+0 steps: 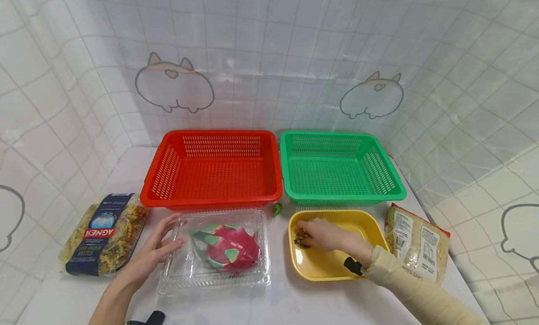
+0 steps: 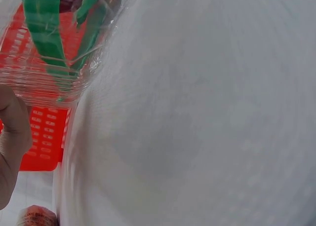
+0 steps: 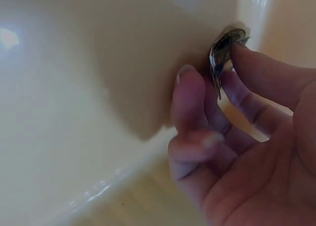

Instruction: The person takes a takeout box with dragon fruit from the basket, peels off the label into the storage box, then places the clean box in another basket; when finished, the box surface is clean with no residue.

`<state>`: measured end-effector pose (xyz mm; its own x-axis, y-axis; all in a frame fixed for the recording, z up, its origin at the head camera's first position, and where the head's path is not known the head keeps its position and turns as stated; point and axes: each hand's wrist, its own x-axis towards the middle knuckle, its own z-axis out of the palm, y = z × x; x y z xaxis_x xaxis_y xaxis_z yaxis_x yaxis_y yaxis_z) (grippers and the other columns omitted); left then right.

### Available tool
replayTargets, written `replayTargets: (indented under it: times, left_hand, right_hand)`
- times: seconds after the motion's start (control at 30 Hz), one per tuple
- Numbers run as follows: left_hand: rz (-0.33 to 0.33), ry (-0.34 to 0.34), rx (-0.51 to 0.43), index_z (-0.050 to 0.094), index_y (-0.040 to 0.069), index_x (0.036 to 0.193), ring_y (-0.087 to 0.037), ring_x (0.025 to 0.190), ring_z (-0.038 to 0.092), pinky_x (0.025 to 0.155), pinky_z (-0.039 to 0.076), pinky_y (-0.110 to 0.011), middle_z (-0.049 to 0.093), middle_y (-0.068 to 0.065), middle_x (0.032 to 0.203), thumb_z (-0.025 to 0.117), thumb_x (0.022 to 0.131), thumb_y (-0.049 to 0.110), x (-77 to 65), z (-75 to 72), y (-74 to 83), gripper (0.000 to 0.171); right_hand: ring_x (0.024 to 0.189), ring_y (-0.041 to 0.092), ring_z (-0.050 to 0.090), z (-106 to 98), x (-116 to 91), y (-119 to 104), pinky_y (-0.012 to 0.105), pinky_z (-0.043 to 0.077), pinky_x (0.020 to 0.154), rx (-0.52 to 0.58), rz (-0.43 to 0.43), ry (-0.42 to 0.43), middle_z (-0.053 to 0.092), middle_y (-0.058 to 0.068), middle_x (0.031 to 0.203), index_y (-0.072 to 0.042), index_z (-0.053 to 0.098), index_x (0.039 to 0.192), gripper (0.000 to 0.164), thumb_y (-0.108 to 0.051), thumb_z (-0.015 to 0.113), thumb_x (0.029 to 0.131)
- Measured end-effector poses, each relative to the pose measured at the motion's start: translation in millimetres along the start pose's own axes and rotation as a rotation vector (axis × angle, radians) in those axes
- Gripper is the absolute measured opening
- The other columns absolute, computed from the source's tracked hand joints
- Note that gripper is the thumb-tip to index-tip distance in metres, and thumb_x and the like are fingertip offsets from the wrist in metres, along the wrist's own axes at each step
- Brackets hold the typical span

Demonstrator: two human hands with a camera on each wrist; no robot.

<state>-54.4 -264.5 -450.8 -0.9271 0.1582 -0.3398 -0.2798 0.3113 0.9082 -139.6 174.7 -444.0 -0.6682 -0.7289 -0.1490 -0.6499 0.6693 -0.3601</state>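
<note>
A clear plastic box [image 1: 172, 273] with a pink and green dragon fruit [image 1: 236, 248] inside lies on the table. My left hand [image 1: 153, 250] is at its left side, fingers spread and fingertips at the box's edge. In the left wrist view, part of that hand shows beside the ridged box wall [image 2: 44, 90]. On the right, my right hand [image 1: 324, 234] reaches into a yellow tray [image 1: 332, 272]. Between thumb and fingers it pinches a small, dark, shiny crinkled piece [image 3: 224, 51] with yellowish patches, close to the tray's surface. Its exact kind cannot be told.
Behind stand a red basket [image 1: 210, 203] and a green basket [image 1: 345, 197], side by side. A bag of pasta [image 1: 103, 236] lies at left, a bag of grain [image 1: 417, 241] at right. A small green thing with a thin stem [image 1: 276, 209] lies between box and tray.
</note>
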Motion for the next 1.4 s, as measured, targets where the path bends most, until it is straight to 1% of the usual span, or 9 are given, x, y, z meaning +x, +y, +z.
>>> replayTargets:
  times: [0.13,0.23,0.33,0.43,0.57,0.73,0.97,1.23,1.4]
  left_hand:
    - [0.001,0.001,0.0,0.008,0.027,0.159,-0.06,0.141,0.018,0.09,0.047,-0.067,0.012,-0.021,0.161,0.057,0.099,0.033,-0.2,0.6,1.7,0.079]
    - [0.001,0.002,0.003,0.008,0.027,0.159,-0.06,0.141,0.017,0.089,0.046,-0.067,0.012,-0.021,0.161,0.057,0.098,0.034,0.1,0.6,1.5,0.079]
    - [0.003,0.002,0.009,0.007,0.026,0.159,-0.061,0.14,0.017,0.088,0.047,-0.067,0.012,-0.022,0.161,0.057,0.098,0.033,0.3,0.2,0.0,0.079]
    - [0.005,0.002,0.015,0.006,0.026,0.159,-0.062,0.14,0.017,0.087,0.048,-0.067,0.011,-0.022,0.162,0.057,0.098,0.033,-0.1,-0.1,-1.0,0.079]
    - [0.003,0.002,0.018,0.006,0.026,0.159,-0.062,0.14,0.016,0.087,0.047,-0.067,0.011,-0.022,0.162,0.057,0.098,0.033,-0.2,0.2,0.2,0.079]
    - [-0.011,0.001,0.02,0.005,0.026,0.16,-0.061,0.141,0.015,0.089,0.045,-0.072,0.01,-0.021,0.163,0.058,0.098,0.035,-0.5,1.0,2.0,0.082]
    - [-0.004,0.005,0.021,0.008,0.025,0.159,-0.062,0.14,0.017,0.085,0.05,-0.06,0.011,-0.021,0.162,0.058,0.098,0.036,-0.5,0.2,4.0,0.08]
    - [-0.011,0.002,0.017,0.006,0.026,0.159,-0.061,0.141,0.016,0.088,0.047,-0.067,0.01,-0.022,0.162,0.058,0.098,0.037,-0.6,0.0,2.8,0.081]
    - [-0.025,0.007,0.014,0.006,0.028,0.159,-0.06,0.141,0.016,0.09,0.046,-0.068,0.009,-0.022,0.163,0.057,0.098,0.037,0.5,0.5,1.7,0.08]
  right_hand:
    - [0.061,0.007,0.046,3,2,-3,0.023,0.039,0.056,-0.052,-0.003,0.013,0.055,-0.007,0.074,-0.015,0.057,0.091,0.015,-0.022,0.07,0.094]
    - [0.058,0.009,0.046,6,3,-5,0.026,0.037,0.053,-0.101,0.008,0.016,0.051,-0.008,0.07,-0.017,0.054,0.09,0.02,-0.029,0.069,0.095]
    - [0.056,0.011,0.045,8,3,-7,0.028,0.036,0.05,-0.14,0.023,0.018,0.046,-0.009,0.067,-0.017,0.052,0.089,0.024,-0.034,0.068,0.095]
    - [0.055,0.011,0.043,9,3,-7,0.028,0.034,0.049,-0.143,0.039,0.02,0.046,-0.01,0.066,-0.017,0.052,0.088,0.024,-0.034,0.069,0.094]
    - [0.055,0.009,0.043,8,2,-6,0.027,0.033,0.048,-0.117,0.037,0.023,0.047,-0.011,0.066,-0.018,0.054,0.09,0.023,-0.034,0.069,0.094]
    - [0.06,0.009,0.046,4,1,-1,0.026,0.037,0.055,-0.061,0.035,-0.022,0.052,-0.008,0.072,-0.016,0.055,0.092,0.02,-0.028,0.071,0.093]
    - [0.064,0.01,0.047,-3,-5,9,0.026,0.04,0.061,0.001,0.057,-0.081,0.051,-0.008,0.074,-0.015,0.055,0.091,0.018,-0.018,0.073,0.09]
    - [0.061,0.006,0.042,-12,-15,16,0.022,0.035,0.059,0.071,0.067,-0.124,0.044,-0.01,0.068,-0.014,0.053,0.082,0.021,-0.014,0.074,0.089]
    - [0.061,0.002,0.043,-18,-21,19,0.02,0.038,0.058,0.157,0.06,-0.134,0.051,-0.011,0.07,-0.014,0.059,0.084,0.016,-0.02,0.073,0.091]
